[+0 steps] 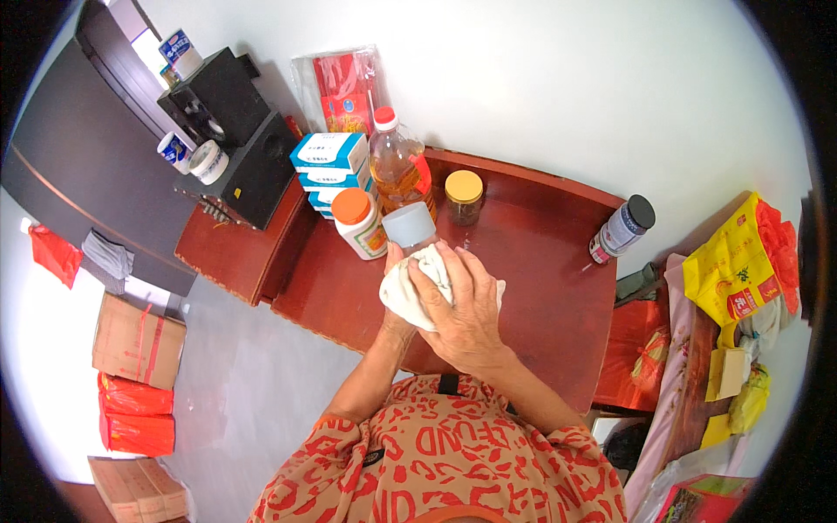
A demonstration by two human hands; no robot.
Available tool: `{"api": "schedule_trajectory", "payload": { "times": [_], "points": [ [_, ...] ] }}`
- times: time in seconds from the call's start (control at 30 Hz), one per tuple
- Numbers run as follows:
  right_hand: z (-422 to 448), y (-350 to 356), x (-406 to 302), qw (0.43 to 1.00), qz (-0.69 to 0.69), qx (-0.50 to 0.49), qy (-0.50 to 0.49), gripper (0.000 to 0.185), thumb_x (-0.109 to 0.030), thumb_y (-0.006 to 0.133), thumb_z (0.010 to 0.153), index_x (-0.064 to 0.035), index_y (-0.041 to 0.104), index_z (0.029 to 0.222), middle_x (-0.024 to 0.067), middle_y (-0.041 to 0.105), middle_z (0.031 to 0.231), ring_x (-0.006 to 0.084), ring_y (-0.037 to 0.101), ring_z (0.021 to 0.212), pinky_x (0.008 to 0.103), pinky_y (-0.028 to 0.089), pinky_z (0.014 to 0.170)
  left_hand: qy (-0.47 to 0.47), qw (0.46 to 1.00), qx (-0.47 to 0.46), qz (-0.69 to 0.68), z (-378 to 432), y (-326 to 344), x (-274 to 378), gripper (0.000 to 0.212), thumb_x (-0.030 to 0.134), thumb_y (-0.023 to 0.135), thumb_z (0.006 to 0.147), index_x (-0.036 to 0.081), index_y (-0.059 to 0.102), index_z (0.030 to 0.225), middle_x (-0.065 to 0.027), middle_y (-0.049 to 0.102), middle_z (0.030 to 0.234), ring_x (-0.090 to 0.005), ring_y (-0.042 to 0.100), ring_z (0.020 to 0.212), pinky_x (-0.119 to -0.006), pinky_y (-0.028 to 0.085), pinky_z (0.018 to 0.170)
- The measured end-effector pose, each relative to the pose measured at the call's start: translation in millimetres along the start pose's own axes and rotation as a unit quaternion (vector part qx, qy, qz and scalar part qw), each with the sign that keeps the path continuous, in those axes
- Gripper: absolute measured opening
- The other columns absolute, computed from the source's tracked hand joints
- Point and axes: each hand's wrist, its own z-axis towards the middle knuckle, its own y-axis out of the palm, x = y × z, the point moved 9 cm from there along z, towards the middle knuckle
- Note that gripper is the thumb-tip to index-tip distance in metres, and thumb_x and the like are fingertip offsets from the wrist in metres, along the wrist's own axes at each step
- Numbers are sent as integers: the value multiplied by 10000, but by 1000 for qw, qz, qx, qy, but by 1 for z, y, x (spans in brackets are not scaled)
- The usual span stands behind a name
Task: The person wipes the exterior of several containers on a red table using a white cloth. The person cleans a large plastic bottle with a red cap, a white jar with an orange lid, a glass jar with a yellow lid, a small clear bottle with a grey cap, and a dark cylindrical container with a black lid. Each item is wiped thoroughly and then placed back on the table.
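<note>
A clear jar with a pale translucent lid (410,224) is held upright or slightly tilted before my chest, above the reddish-brown wooden table (543,294). My left hand (396,323) grips it from the left, mostly hidden behind a white cloth (404,297). Spread over the front of the cloth, my right hand (465,304) presses it against the jar. Just beyond the lid stand a white plastic bottle with an orange cap (366,232) and a large bottle of amber liquid (395,163). A yellow-lidded jar (464,202) is close by on the right.
Blue-and-white boxes (330,160) are stacked at the back left, beside black speakers (252,163) bearing a tape roll (209,162). A black-lidded container (621,229) stands near the right edge. Further right is a yellow bag (726,268). Cardboard boxes (138,340) line the left.
</note>
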Motion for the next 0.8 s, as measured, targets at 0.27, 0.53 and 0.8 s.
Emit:
{"api": "schedule_trajectory", "payload": {
  "times": [0.27,0.53,0.8],
  "points": [
    [42,24,82,957,195,65,205,475,-300,534,925,-6,472,1293,222,440,1287,366,460,1145,434,400,952,90,959,118,240,-8,-9,6,608,270,659,858,43,387,1352,-57,513,1258,-177,514,1131,-347,477,916],
    [-11,82,114,824,389,-79,405,466,-395,429,969,29,571,1101,127,630,879,236,597,819,370,461,740,146,942,138,269,-3,-23,21,523,196,636,858,14,440,1308,-48,544,1186,-123,504,1057,-290,403,921],
    [-100,129,116,616,549,-98,557,492,-432,438,961,22,588,1079,125,641,922,207,631,793,365,519,704,178,942,133,251,-1,-31,33,448,314,603,888,14,463,1190,-97,581,1057,-206,587,953,-368,504,806]
  ]
}}
